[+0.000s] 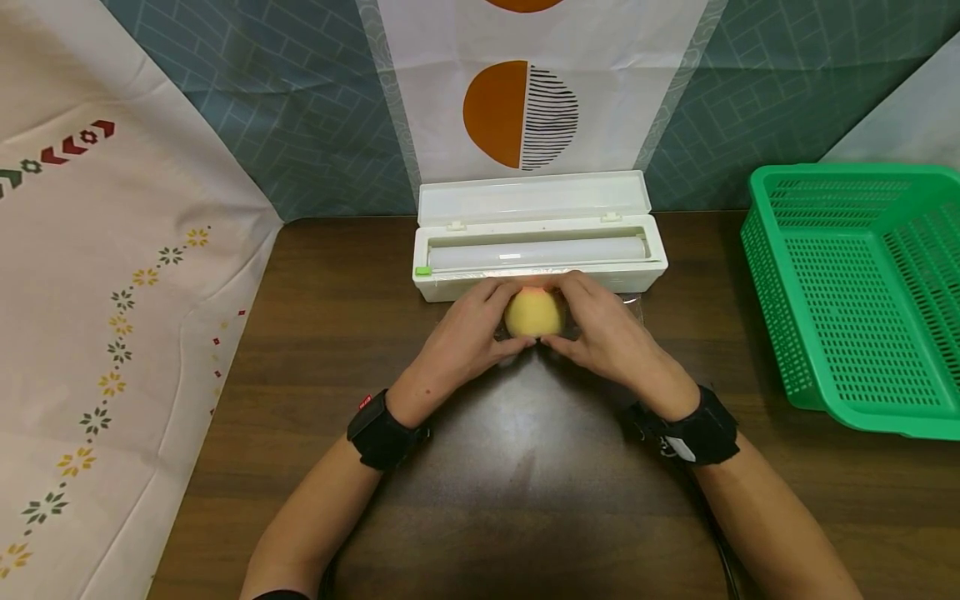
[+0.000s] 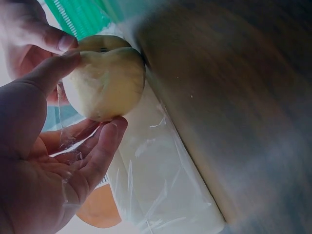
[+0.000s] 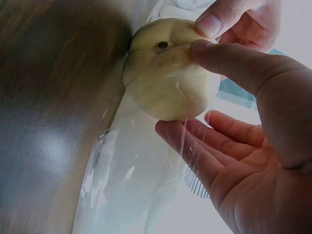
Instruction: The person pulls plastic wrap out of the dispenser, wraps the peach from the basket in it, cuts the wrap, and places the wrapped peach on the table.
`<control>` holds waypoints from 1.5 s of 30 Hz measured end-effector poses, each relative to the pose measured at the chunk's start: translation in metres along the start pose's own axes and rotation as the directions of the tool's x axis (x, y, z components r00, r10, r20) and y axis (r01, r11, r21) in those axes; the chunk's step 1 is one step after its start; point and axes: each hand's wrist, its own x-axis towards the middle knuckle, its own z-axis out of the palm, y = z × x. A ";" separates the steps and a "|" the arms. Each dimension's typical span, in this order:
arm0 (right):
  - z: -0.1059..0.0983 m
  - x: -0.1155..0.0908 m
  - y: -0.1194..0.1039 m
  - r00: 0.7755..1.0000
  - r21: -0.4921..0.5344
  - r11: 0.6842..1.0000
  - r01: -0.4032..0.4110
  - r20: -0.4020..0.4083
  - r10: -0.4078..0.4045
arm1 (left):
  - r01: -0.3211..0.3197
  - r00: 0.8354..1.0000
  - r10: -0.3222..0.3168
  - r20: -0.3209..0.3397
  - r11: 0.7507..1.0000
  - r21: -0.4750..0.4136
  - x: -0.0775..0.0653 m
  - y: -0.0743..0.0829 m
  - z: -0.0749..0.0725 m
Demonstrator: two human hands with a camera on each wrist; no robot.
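A round, pale yellow peach (image 1: 533, 312) with a cleft and a dark stem hollow sits between both hands, just in front of the white film dispenser (image 1: 542, 275). My left hand (image 1: 467, 330) holds its left side, thumb in front and fingers behind. On the other side my right hand (image 1: 609, 332) holds it the same way, the two thumb tips nearly meeting. Clear cling film (image 3: 109, 170) lies around the peach and over the dispenser's front in the right wrist view. In the left wrist view, film also stretches across the left fingers (image 2: 105, 151).
The dispenser's lid (image 1: 534, 198) stands raised, showing the film roll (image 1: 536, 252) inside. A green slatted basket (image 1: 802, 333) is at the right of the brown wooden table (image 1: 517, 517). Patterned cloths hang at the back and left.
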 end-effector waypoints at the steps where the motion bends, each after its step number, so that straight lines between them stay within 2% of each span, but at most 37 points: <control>1: 0.000 0.000 0.000 1.000 0.003 1.000 -0.003 0.000 0.003 | 0.003 1.000 -0.003 0.002 1.000 -0.002 0.000 0.000 0.000; 13: 0.003 0.000 0.003 0.999 0.002 1.000 0.028 -0.040 -0.028 | 0.019 1.000 -0.019 0.002 1.000 -0.013 0.001 -0.003 0.000; 29: 0.001 -0.001 0.002 1.000 0.024 0.999 -0.026 -0.006 0.026 | 0.042 0.999 -0.042 0.001 0.998 0.053 0.001 -0.004 -0.001; 45: 0.001 -0.001 0.003 0.998 0.041 0.997 -0.063 0.010 0.063 | 0.060 0.998 -0.060 -0.006 0.997 0.056 0.001 -0.005 -0.002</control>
